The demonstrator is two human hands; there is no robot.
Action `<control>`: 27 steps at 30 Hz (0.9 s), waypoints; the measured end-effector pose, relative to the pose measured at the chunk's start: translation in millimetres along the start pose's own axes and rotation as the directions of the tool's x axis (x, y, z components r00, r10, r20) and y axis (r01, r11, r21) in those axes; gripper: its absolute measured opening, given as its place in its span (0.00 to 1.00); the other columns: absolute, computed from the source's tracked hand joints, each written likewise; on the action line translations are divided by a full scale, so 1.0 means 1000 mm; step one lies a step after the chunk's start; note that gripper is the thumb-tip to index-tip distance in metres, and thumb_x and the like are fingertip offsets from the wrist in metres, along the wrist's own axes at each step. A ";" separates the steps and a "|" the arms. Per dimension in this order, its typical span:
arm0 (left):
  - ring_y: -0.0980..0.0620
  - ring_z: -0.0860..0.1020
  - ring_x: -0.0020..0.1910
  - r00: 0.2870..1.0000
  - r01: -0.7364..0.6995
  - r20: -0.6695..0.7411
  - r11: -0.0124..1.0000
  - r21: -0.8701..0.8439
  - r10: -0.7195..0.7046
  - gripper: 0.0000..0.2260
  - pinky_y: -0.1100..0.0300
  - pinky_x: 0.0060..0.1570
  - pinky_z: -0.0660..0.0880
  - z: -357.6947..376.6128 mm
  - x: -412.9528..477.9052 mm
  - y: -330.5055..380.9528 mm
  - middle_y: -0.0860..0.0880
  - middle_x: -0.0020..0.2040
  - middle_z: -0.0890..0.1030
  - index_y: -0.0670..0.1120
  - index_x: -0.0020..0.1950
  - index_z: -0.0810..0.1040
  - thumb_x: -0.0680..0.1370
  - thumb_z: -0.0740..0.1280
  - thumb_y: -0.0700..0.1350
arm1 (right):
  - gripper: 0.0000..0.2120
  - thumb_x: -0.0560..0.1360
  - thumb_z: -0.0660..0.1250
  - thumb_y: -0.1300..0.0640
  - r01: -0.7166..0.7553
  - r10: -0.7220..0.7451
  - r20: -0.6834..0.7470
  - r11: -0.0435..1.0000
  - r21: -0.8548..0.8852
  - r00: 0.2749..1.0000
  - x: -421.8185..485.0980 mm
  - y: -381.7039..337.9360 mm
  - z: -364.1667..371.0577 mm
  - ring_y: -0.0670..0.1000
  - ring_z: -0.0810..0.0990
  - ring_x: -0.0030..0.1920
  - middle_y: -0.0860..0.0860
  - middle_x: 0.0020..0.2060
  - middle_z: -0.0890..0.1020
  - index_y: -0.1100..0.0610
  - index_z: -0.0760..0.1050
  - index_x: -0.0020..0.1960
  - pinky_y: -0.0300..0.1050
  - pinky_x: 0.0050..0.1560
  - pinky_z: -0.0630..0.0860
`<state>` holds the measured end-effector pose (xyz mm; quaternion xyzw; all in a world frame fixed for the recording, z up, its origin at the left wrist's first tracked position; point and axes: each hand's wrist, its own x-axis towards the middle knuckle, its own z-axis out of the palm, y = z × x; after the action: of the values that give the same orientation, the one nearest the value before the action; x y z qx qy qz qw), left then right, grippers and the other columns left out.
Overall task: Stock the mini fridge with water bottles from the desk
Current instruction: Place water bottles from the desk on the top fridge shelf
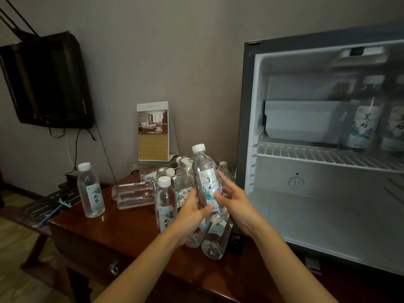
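Both on one bottle (pixel 206 182) | left hand (pixel 192 213) grips low | right hand (pixel 237 200) pinches label

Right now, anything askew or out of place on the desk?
Yes: several water bottles lie on their sides in a jumbled pile on the wooden desk, beside two upright bottles. No spill visible.

A tent-fold calendar (pixel 153 132) showing a hotel bedroom photo stands against a beige wall (pixel 175 51), with a dark flat television (pixel 47 82) mounted up to its left, black cables (pixel 76 147) hanging beneath that screen, and a dark slatted rack (pixel 50 200) low to the calendar's left above pale wood flooring (pixel 13 232).
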<state>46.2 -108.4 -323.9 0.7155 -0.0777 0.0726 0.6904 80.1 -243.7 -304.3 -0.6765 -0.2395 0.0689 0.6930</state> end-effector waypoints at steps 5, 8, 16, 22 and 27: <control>0.63 0.73 0.59 0.982 -0.164 0.106 0.983 0.078 0.155 0.26 0.64 0.53 0.76 0.014 0.004 0.040 0.59 0.61 0.75 0.56 0.70 0.59 0.78 0.63 0.37 | 0.29 0.77 0.62 0.65 0.164 -0.167 -0.050 0.985 -0.063 0.985 -0.011 -0.039 -0.015 0.43 0.79 0.53 0.50 0.60 0.77 0.41 0.61 0.71 0.34 0.42 0.78; 0.71 0.73 0.55 0.958 -0.247 0.177 0.963 0.105 0.227 0.27 0.71 0.54 0.74 0.030 0.008 0.064 0.64 0.57 0.73 0.58 0.69 0.57 0.78 0.63 0.36 | 0.30 0.77 0.62 0.66 0.252 -0.262 -0.080 0.961 -0.111 0.962 -0.020 -0.060 -0.031 0.46 0.79 0.56 0.49 0.57 0.78 0.40 0.60 0.70 0.37 0.49 0.78; 0.59 0.68 0.69 0.850 -0.458 0.340 0.883 0.097 0.403 0.33 0.57 0.68 0.66 0.106 0.048 0.109 0.55 0.69 0.68 0.48 0.76 0.48 0.77 0.62 0.33 | 0.31 0.77 0.60 0.68 0.407 -0.476 -0.237 0.868 -0.286 0.847 -0.046 -0.107 -0.095 0.49 0.70 0.69 0.49 0.71 0.67 0.33 0.60 0.64 0.48 0.67 0.71; 0.58 0.65 0.67 0.822 -0.481 0.403 0.869 0.114 0.402 0.34 0.61 0.68 0.64 0.168 0.091 0.120 0.53 0.67 0.66 0.45 0.76 0.45 0.77 0.61 0.31 | 0.33 0.77 0.59 0.71 0.335 -0.493 -0.358 0.844 -0.418 0.793 -0.043 -0.120 -0.151 0.48 0.64 0.72 0.50 0.73 0.64 0.49 0.53 0.74 0.48 0.72 0.63; 0.55 0.67 0.67 0.816 -0.476 0.447 0.865 0.160 0.366 0.32 0.63 0.62 0.65 0.195 0.124 0.118 0.52 0.64 0.69 0.46 0.75 0.48 0.77 0.62 0.32 | 0.33 0.77 0.58 0.70 0.231 -0.397 -0.440 0.894 -0.384 0.805 -0.032 -0.116 -0.184 0.48 0.64 0.71 0.49 0.73 0.64 0.50 0.52 0.76 0.45 0.69 0.66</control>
<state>141.3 -309.1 -189.5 0.7649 -0.3651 0.0858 0.5237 104.0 -432.4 -193.3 -0.7212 -0.1663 -0.2675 0.6170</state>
